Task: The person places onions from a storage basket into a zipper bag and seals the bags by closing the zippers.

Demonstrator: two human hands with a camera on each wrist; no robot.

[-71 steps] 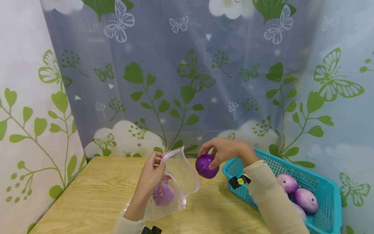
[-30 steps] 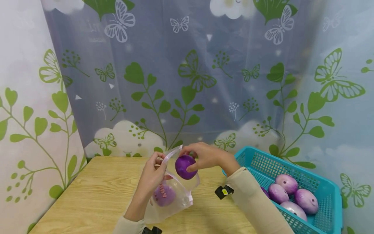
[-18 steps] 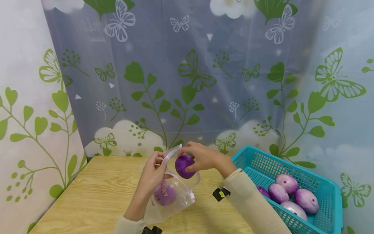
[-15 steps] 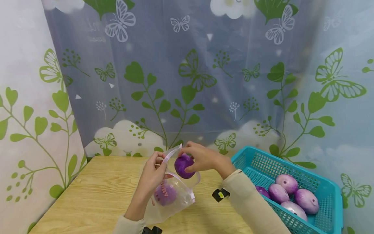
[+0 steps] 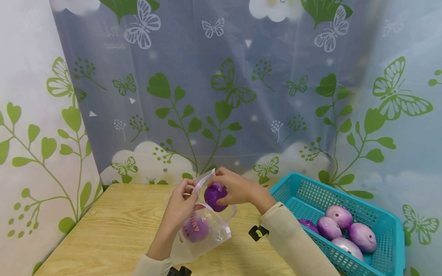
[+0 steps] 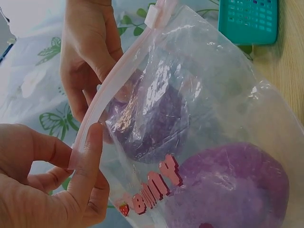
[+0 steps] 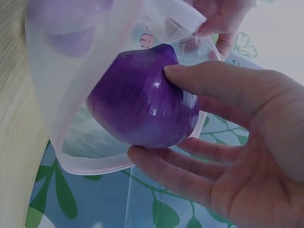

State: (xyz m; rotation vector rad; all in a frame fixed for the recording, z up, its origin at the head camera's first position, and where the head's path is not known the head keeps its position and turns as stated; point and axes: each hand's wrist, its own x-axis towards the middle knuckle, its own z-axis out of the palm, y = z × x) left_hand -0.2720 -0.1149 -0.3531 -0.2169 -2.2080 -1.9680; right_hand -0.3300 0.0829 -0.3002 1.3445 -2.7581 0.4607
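My left hand (image 5: pixel 178 207) pinches the zip edge of a clear zip-lock bag (image 5: pixel 197 251), holding its mouth apart. A glossy purple onion (image 7: pixel 142 99) with a pointed tip sits between the thumb and fingers of my right hand (image 5: pixel 236 188). That onion is at the bag's mouth, partly inside, and in the left wrist view it shows through the plastic. Deeper in the bag lies another purple onion (image 6: pixel 232 185), behind pink printed letters. A white slider (image 5: pixel 228 232) hangs at the right end of the zip.
To the right stands a turquoise plastic basket (image 5: pixel 395 234) holding several pale and dark purple onions (image 5: pixel 362 237). Under the bag is a wood-grain table (image 5: pixel 114 222). A leaf-and-butterfly patterned curtain (image 5: pixel 193 96) closes off the back and sides.
My right hand has carried the onion left from near the basket to the bag's mouth, then slightly further in. My left hand has stayed nearly still, keeping hold of the bag.
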